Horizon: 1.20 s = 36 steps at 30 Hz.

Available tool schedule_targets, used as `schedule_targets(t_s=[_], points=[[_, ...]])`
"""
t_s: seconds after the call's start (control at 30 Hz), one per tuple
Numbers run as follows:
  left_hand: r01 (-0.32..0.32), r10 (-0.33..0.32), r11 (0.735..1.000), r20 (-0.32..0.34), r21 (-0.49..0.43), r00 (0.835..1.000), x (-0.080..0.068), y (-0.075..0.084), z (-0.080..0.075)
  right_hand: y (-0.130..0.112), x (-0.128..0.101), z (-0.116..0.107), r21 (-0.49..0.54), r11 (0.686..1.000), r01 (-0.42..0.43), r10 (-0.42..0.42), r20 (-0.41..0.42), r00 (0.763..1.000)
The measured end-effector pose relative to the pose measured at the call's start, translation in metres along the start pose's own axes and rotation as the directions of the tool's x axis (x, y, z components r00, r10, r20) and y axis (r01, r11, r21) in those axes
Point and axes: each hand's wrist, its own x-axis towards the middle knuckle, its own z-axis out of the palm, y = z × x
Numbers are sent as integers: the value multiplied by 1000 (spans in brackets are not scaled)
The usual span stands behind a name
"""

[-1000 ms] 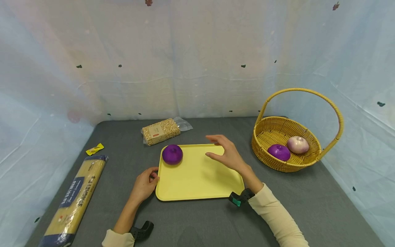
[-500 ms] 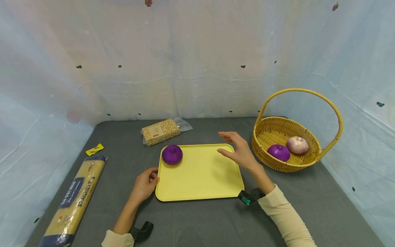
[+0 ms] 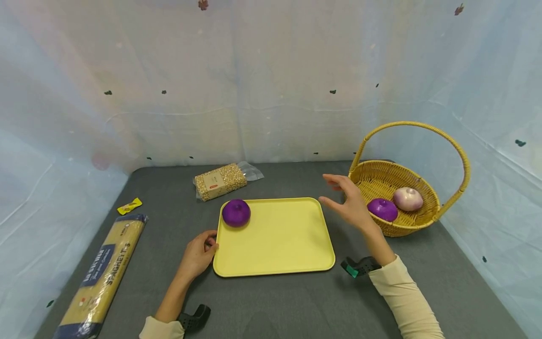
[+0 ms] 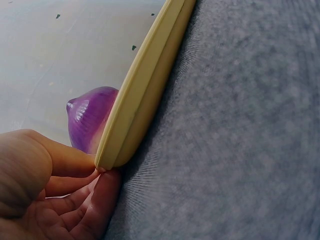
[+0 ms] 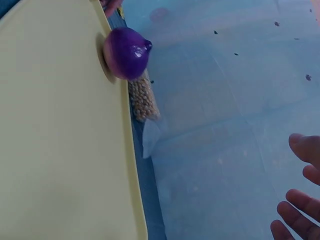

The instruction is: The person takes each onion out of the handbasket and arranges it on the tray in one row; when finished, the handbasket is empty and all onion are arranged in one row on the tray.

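Observation:
A yellow tray (image 3: 279,245) lies on the table, with a purple onion (image 3: 236,213) in its far left corner. My left hand (image 3: 200,253) pinches the tray's left rim; in the left wrist view the thumb (image 4: 70,157) is against the rim and the fingers are curled beneath. My right hand (image 3: 350,205) hovers between the tray and a wicker basket (image 3: 368,176), fingers spread and holding nothing. Inside the basket sit another purple onion (image 3: 383,209) and a pale pinkish onion (image 3: 408,199). The right wrist view catches only that hand's fingertips (image 5: 300,212).
A long spaghetti pack (image 3: 106,273) lies along the left side, with a small yellow wrapped candy (image 3: 129,205) beyond it. Behind the tray rests a clear bag of pale grains (image 3: 220,181). The basket's tall handle (image 3: 412,123) arches over its bowl.
My right hand has moved right, from above the tray to beside the basket, still holding nothing. The left hand, tray and onions have stayed in place.

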Motion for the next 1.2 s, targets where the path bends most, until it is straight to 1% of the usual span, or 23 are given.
schedule_targets(t_s=[0.23,0.33,0.53,0.8,0.97,1.2], points=[[-5,5,1000,-8,-6,1000,-1,0,0,6,-5,-18,-38,996,-78,75,-60,995],[-11,11,1000,-13,-1,1000,-1,-1,0,10,-7,-25,-43,995,-95,91,-86,992],[-3,3,1000,-5,3,1000,0,-2,0,16,-10,-36,-40,991,-129,123,-118,985],[-31,31,1000,-21,5,999,0,-1,0,21,-15,-47,-53,974,-220,209,-159,965],[-23,23,1000,-29,13,999,-1,-1,0,23,-14,-52,-44,970,-239,228,-172,958],[-6,6,1000,-9,12,1000,0,0,0,26,-13,-57,-60,974,-217,201,-198,959]])
